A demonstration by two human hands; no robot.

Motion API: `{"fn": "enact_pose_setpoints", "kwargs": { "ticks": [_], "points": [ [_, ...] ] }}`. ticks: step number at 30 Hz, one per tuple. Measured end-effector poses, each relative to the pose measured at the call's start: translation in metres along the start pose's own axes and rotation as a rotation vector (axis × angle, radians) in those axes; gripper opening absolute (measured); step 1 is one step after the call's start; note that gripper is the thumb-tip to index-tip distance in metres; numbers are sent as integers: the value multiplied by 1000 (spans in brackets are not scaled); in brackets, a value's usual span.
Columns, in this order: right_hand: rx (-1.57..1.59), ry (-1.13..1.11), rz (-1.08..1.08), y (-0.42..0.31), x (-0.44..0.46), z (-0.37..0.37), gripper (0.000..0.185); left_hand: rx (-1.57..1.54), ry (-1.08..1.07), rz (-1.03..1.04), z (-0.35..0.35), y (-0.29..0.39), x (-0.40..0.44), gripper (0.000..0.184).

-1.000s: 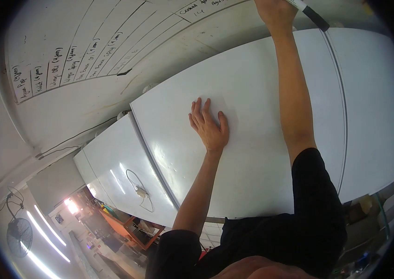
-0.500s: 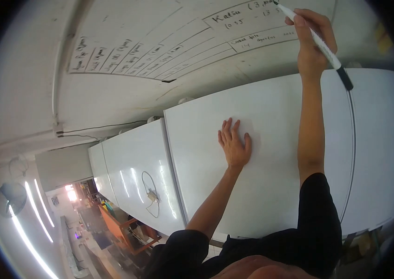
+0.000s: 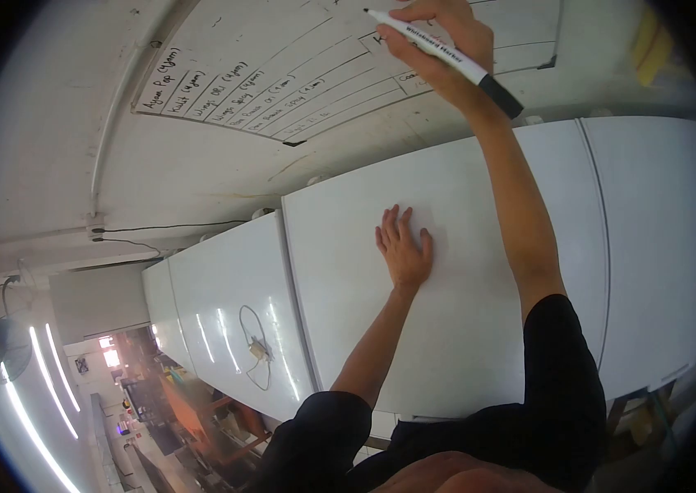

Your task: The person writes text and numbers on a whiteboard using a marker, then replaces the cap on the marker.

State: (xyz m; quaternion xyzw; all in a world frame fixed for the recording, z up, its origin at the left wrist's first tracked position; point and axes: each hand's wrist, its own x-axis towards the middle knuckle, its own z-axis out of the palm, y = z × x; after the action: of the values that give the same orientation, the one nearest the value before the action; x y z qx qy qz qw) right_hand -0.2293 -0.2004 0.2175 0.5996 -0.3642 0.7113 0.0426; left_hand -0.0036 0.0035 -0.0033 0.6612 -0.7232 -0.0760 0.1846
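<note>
My right hand (image 3: 446, 49) is closed around a whiteboard marker (image 3: 455, 59), a white pen with a black cap on its back end. The dark tip points up and left, in front of the whiteboard (image 3: 315, 62) on the wall. Handwritten rows and ruled lines cover that board, and my hand hides part of the writing. With fingers spread, my left hand (image 3: 405, 253) rests flat on the white lid of a chest-like appliance (image 3: 455, 329), holding nothing.
More white lids (image 3: 224, 316) run off to the left, one with a coiled cable and small box (image 3: 259, 349) on it. A fan (image 3: 6, 349) hangs at far left. Orange furniture (image 3: 196, 415) stands below. Something yellow (image 3: 650, 49) is at upper right.
My right hand has moved left along the whiteboard with the marker. My left hand stays flat on the lid. The view has shifted slightly.
</note>
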Motion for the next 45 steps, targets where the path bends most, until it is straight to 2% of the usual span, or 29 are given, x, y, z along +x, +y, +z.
{"fn": "enact_pose_setpoints", "kwargs": {
  "ticks": [3,4,8,14,17,20,27,29,30,32,33,34,37,40,43,45],
  "points": [
    [73,104,-40,12,6,6,22,9,-3,6,0,-1,0,56],
    [89,92,30,9,6,4,21,14,-8,4,0,0,0,57],
    [86,146,-163,36,7,11,20,10,-38,0,-2,1,1,57],
    [116,182,-189,47,7,16,20,20,-69,4,0,0,4,57],
    [202,222,-105,46,-3,24,20,17,-85,-5,-3,2,3,57],
    [158,174,-206,53,-3,25,19,21,-92,-9,1,-1,1,59],
    [199,175,-256,50,8,14,14,-16,-111,45,-13,-6,10,62],
    [189,111,-213,54,4,11,12,16,-247,139,-31,-39,44,59],
    [336,166,-160,60,1,17,12,24,-326,181,-35,-59,63,57],
    [545,260,-75,70,0,34,12,45,-55,205,-20,-94,96,54],
    [613,304,-45,70,1,38,12,44,32,131,-13,-99,106,52],
    [602,337,-33,70,3,34,12,48,66,142,-7,-105,109,51],
    [557,299,-54,73,8,10,13,1,16,102,-13,-104,108,51],
    [496,243,-184,84,14,1,12,3,34,93,-13,-105,106,51],
    [382,248,-82,72,10,1,12,-5,17,89,-14,-105,109,51],
    [355,228,-86,64,8,5,12,-17,11,82,-14,-105,108,51]
  ]
}}
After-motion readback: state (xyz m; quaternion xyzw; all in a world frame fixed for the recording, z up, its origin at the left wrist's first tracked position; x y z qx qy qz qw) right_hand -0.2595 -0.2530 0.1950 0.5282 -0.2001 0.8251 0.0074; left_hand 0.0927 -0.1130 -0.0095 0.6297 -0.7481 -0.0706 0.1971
